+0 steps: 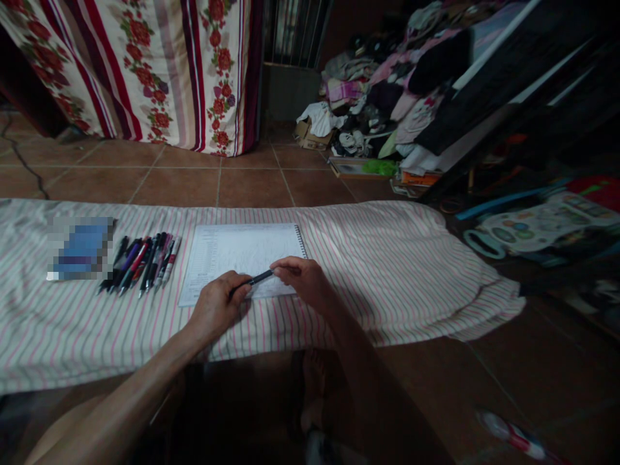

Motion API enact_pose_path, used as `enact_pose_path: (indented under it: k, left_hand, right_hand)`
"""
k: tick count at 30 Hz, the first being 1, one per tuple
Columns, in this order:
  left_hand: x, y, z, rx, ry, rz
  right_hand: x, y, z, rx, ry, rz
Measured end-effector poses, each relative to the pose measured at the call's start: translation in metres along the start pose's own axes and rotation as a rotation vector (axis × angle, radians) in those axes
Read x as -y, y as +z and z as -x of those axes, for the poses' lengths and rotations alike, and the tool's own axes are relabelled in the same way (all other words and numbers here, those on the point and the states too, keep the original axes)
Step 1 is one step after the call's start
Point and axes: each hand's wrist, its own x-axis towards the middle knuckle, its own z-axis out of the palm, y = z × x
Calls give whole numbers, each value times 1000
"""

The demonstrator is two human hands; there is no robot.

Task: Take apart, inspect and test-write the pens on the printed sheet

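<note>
A dark pen (255, 279) is held level between both hands over the near edge of a spiral notebook (232, 252). My left hand (217, 309) is closed round the pen's left end. My right hand (303, 279) pinches its right tip with fingers pressed together. The notebook lies open on a pink-striped cloth (387, 258) spread on the tiled floor. A row of several pens (143, 261) lies left of the notebook.
A blurred blue object (80, 248) lies at the cloth's left. A floral curtain (145, 64) hangs behind. A heap of clothes (387, 84) and toys (533, 226) fill the right side. My bare foot (312, 381) rests below the cloth.
</note>
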Motion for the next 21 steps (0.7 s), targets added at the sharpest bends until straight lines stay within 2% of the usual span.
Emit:
enact_pose_path:
  k: [7, 21]
  left_hand:
    - [0, 0, 1, -11, 50, -42]
    - [-1, 2, 2, -33, 57, -74]
  right_hand:
    - [-2, -1, 1, 20, -23, 36]
    - [1, 0, 2, -2, -70, 182]
